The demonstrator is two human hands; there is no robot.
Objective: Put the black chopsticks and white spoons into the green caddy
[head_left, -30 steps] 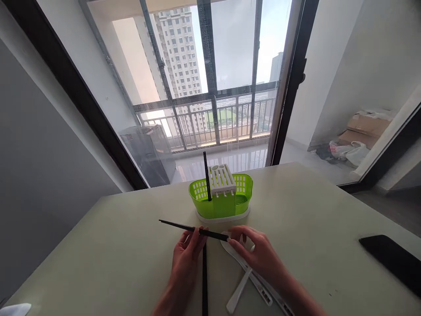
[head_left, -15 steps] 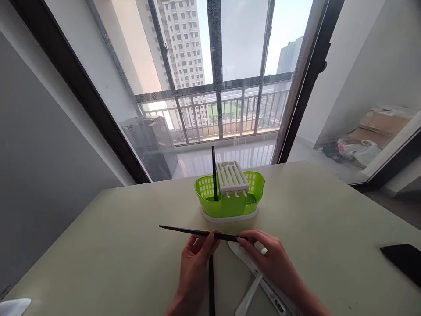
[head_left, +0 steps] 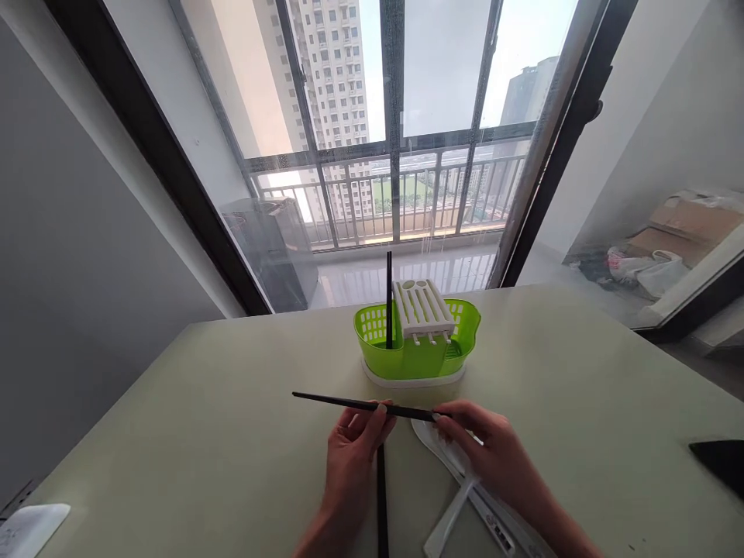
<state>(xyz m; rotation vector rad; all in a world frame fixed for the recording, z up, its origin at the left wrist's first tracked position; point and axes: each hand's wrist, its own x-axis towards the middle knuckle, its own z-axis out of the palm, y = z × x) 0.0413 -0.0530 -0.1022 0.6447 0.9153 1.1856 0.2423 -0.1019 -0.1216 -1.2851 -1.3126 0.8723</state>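
Black chopsticks (head_left: 331, 400), lying together so that I cannot tell how many, are held level in front of me. My left hand (head_left: 352, 457) pinches them near the middle, and my right hand (head_left: 491, 442) grips their right end. Under my left hand another black chopstick (head_left: 382, 504) lies on the table, partly hidden. Below my right hand are a white spoon-like utensil (head_left: 450, 518) and a white long-handled utensil (head_left: 428, 439), crossing and partly covered. Beyond my hands stands a green utensil holder (head_left: 421, 366) with a white slotted top (head_left: 426, 308); black chopsticks (head_left: 389, 298) stand upright in its left compartment.
The pale table (head_left: 232, 434) reaches toward a glass door with a dark frame (head_left: 538, 178). At the right table edge lies a dark object (head_left: 721, 465), and a white object (head_left: 35, 527) is at the lower left. Cardboard and bags (head_left: 656, 271) are behind the glass.
The view has shifted slightly, so the holder and table things appear a little farther right. Both hands keep hold of the chopsticks, with almost no change in grip.
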